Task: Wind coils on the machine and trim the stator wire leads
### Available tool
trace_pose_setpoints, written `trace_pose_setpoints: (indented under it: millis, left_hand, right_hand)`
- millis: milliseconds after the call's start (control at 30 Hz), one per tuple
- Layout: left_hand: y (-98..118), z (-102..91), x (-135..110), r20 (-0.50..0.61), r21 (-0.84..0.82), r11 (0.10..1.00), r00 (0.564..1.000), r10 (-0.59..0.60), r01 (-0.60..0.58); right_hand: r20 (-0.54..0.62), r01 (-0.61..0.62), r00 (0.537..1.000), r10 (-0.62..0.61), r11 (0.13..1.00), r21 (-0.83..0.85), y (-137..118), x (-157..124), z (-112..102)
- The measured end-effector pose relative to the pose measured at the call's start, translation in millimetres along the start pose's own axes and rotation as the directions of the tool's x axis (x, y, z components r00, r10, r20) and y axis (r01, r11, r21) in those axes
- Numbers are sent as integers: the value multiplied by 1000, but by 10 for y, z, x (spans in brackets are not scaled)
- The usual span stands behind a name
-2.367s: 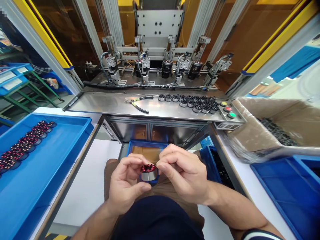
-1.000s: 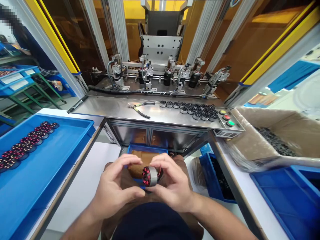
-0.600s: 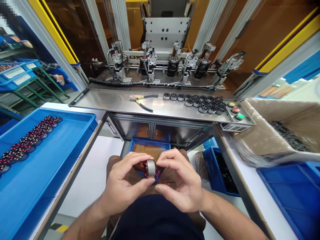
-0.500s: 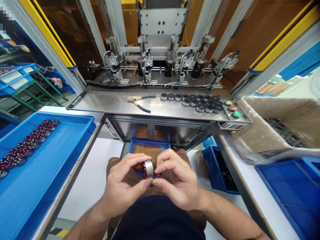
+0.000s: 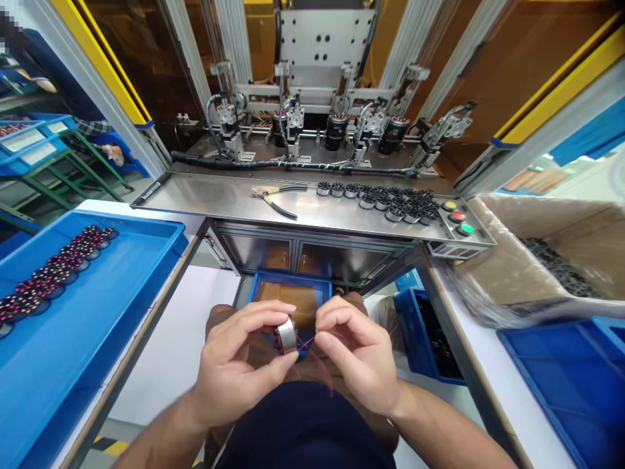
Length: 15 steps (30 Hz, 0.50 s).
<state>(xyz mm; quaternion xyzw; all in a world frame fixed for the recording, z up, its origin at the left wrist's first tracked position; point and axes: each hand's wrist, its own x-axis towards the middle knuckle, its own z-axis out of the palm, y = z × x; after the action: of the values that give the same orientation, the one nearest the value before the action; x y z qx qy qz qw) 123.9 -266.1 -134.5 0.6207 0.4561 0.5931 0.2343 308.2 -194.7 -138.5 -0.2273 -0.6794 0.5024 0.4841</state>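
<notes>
My left hand (image 5: 239,358) grips a motor stator (image 5: 287,335) between thumb and fingers. It is a short ring with a bare metal band and reddish windings at its side. Fine red and bluish wires (image 5: 308,342) run from the stator to my right hand (image 5: 359,348), whose thumb and index finger pinch them. Loose red strands hang below that pinch, blurred. Both hands are above my lap. On the steel ledge ahead lie pliers (image 5: 278,199) with black and yellow-green handles. Several black and silver stator cores (image 5: 381,197) stand grouped to their right.
At left, a blue tray (image 5: 122,293) holds rows of wound stators (image 5: 58,273). Behind the ledge stands a machine with clamps and black spindles (image 5: 336,132). Push buttons (image 5: 458,217) sit at the ledge's right end. A lined carton (image 5: 498,221) and blue bins (image 5: 551,365) are at right.
My right hand has moved a little right, away from the stator, drawing the wires out. The stator has tilted slightly in my left hand. The view has shifted slightly.
</notes>
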Motion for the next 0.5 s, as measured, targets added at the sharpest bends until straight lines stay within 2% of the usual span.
trace_pose_setpoints:
  millis: [67,133,233,300,367,433,500]
  left_hand:
    - [3,-29,-1,41,113,990,996,77,-81]
    - [8,-48,7,76,177,974,988,132,-144]
    - [21,-61,22,114,211,957,977,180,-201]
    - [29,-66,20,134,199,954,971,198,-222]
    - [33,-72,5,148,176,957,968,204,-229]
    - [30,-78,-15,154,165,961,968,197,-222]
    - [18,-81,-33,156,163,963,969,190,-215]
  right_hand:
    - [67,120,991,-117,992,-47,2,15,-42]
    - [131,247,963,-236,966,-77,-14,47,-64]
    - [151,356,928,-340,930,-96,-61,108,-59]
    - [116,311,946,-302,948,-70,-92,144,-41]
    - [79,179,981,-177,984,-23,-111,167,-23]
    - [75,76,994,-76,997,5,-110,174,-13]
    - [95,94,991,-93,995,-15,-97,169,-16]
